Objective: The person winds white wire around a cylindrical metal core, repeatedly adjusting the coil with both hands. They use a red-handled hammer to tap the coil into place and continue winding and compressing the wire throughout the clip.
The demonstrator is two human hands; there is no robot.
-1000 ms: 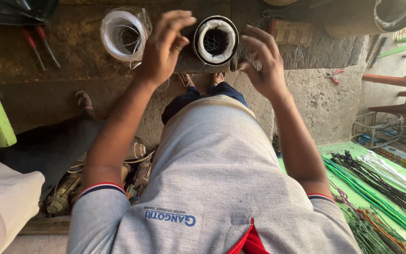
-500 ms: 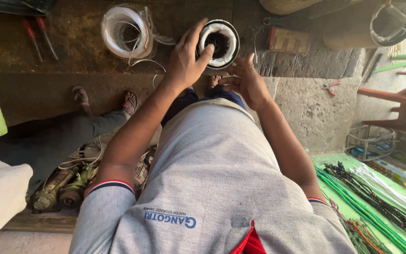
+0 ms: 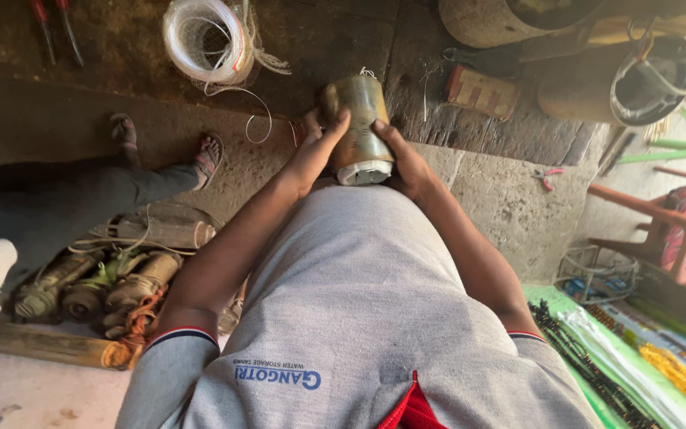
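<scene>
I hold a brass-coloured metal cylinder [image 3: 359,127] with a white ring at its near end, tilted against my grey shirt over the edge of a dark stone bench [image 3: 319,56]. My left hand [image 3: 315,151] grips its left side and my right hand [image 3: 402,159] grips its right side. Its open bore is turned away from the camera.
A white wire spool [image 3: 200,40] lies on the bench at the back left, red-handled tools [image 3: 53,24] beside it. Another person's legs and sandalled feet [image 3: 160,151] stand at the left. Several worn motor parts [image 3: 97,286] lie on the floor. Green racks [image 3: 645,349] are at right.
The cylinder was end-on on the bench with its open bore facing me; I have pulled it down toward my body and turned it so its side shows.
</scene>
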